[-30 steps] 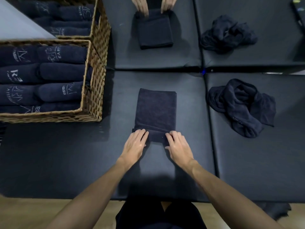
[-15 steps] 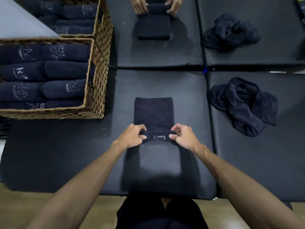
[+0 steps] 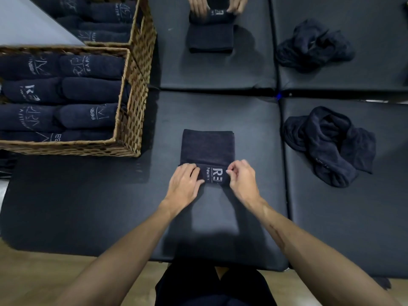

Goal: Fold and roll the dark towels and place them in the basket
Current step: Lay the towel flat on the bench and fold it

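Observation:
A dark folded towel (image 3: pixel 207 146) lies flat on the black mat in front of me, its near end rolled up with a white logo showing on the roll. My left hand (image 3: pixel 185 184) grips the roll's left end with curled fingers. My right hand (image 3: pixel 241 178) pinches the roll's right end. The wicker basket (image 3: pixel 130 120) stands at the left, packed with several rolled dark towels (image 3: pixel 88 115).
A crumpled dark towel (image 3: pixel 329 144) lies on the mat to the right, another crumpled towel (image 3: pixel 313 45) farther back. Across the mats another person's hands (image 3: pixel 217 6) roll a towel (image 3: pixel 210 38). A second wicker basket (image 3: pixel 142 34) sits behind the first. The wooden floor shows at the near edge.
The towel's near end has been rolled up away from me, and the roll is thicker now with the logo on top. Both hands moved forward with it. The flat part is shorter.

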